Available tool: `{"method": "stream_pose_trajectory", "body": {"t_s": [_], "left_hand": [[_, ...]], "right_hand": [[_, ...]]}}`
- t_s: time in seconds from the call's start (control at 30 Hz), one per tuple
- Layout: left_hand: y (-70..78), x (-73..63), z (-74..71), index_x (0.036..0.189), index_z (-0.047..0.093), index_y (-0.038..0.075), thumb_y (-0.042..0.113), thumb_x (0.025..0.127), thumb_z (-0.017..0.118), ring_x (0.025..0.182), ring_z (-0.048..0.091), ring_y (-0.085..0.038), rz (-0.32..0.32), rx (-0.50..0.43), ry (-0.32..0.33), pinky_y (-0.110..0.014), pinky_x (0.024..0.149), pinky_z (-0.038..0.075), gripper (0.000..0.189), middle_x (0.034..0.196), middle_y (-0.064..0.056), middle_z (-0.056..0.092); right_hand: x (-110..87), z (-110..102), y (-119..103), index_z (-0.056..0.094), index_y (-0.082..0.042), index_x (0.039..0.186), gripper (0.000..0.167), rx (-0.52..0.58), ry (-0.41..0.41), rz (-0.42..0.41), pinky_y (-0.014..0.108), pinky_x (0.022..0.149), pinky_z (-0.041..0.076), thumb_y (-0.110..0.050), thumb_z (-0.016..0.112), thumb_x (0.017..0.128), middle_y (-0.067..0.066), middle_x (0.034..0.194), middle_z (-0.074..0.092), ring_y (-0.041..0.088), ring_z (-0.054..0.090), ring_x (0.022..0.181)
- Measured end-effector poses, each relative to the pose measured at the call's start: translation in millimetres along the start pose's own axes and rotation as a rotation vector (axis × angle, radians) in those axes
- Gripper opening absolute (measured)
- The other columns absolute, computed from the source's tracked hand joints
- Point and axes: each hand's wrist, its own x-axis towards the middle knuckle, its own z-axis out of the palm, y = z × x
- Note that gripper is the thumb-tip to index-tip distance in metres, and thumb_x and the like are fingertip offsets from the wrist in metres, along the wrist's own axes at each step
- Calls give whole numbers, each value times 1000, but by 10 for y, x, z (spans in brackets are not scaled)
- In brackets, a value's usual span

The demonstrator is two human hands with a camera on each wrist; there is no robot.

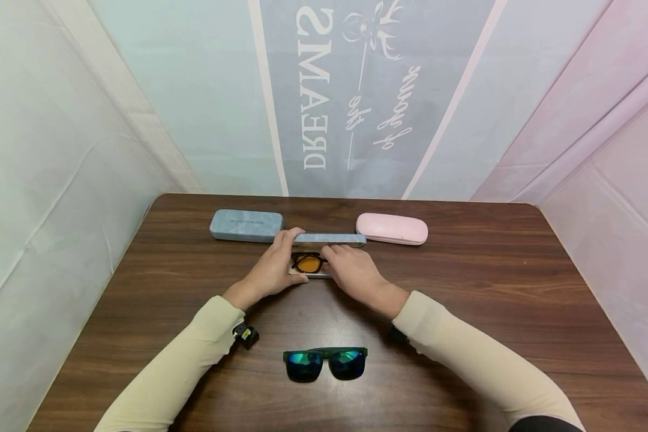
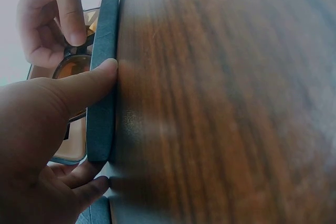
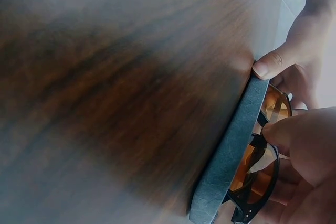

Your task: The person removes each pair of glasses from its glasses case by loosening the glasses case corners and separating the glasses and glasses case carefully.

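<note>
An open blue glasses case (image 1: 332, 239) lies on the table between both hands, its lid raised at the back. Dark-framed glasses with orange lenses (image 1: 309, 264) are in the case opening. My left hand (image 1: 267, 270) grips the case's left end, its thumb against the front wall (image 2: 103, 119) and its other fingers around the end. With thumb and fingers my right hand (image 1: 356, 273) pinches the glasses near the middle of the frame, as the right wrist view shows at the bridge (image 3: 258, 140). Part of the glasses is hidden behind the right hand in the head view.
A closed blue case (image 1: 246, 226) stands behind the left hand, and a closed pink case (image 1: 392, 228) at the back right. Sunglasses with blue-green mirrored lenses (image 1: 326, 365) lie near the front of the brown wooden table (image 1: 497, 312). Printed cloth (image 1: 356, 120) hangs behind the table.
</note>
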Motion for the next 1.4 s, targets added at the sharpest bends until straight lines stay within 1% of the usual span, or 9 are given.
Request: {"method": "stream_pose_trajectory", "body": {"t_s": [0.2, 0.47, 0.6, 0.87, 1.23, 1.4], "left_hand": [[-2, 0, 1, 152, 25, 15, 27, 81, 89, 111, 55, -35, -2, -3, -1, -50, 97, 48, 96, 140, -20, 38], [-6, 4, 3, 153, 26, 14, 26, 81, 89, 112, 55, -35, -4, -4, 2, -50, 98, 47, 97, 140, -20, 38], [-13, 1, 12, 153, 25, 15, 26, 81, 89, 113, 55, -35, -4, -2, 5, -50, 98, 47, 97, 140, -20, 38], [-8, -10, 11, 153, 25, 18, 27, 81, 89, 108, 55, -33, -5, 0, 4, -49, 96, 47, 97, 141, -20, 38], [-12, -28, 29, 153, 24, 18, 26, 82, 88, 106, 55, -33, 1, 0, 12, -50, 96, 47, 96, 141, -20, 38], [-27, -29, 45, 153, 24, 17, 26, 82, 88, 107, 55, -34, 14, 6, 19, -50, 96, 48, 95, 141, -20, 37]], "right_hand": [[5, 1, -13, 65, -11, 102, 11, -8, 30, 0, 36, 69, 57, -15, 74, 96, 5, 96, 70, 22, 68, 84], [15, -6, -28, 65, -12, 97, 10, -15, 62, -2, 36, 66, 57, -15, 74, 95, 4, 92, 70, 22, 68, 82], [13, 1, -29, 66, -12, 97, 10, -18, 58, 0, 36, 66, 57, -15, 75, 94, 3, 93, 70, 21, 68, 83], [10, 8, -29, 65, -12, 95, 12, -19, 56, -1, 36, 63, 55, -17, 76, 94, 3, 90, 69, 21, 67, 80], [12, 10, -33, 66, -12, 95, 11, -23, 34, -6, 35, 61, 54, -16, 76, 94, 3, 88, 69, 20, 66, 78], [10, 23, -29, 65, -11, 96, 11, -25, 34, -10, 35, 61, 55, -14, 75, 94, 3, 87, 69, 20, 66, 77]]}}
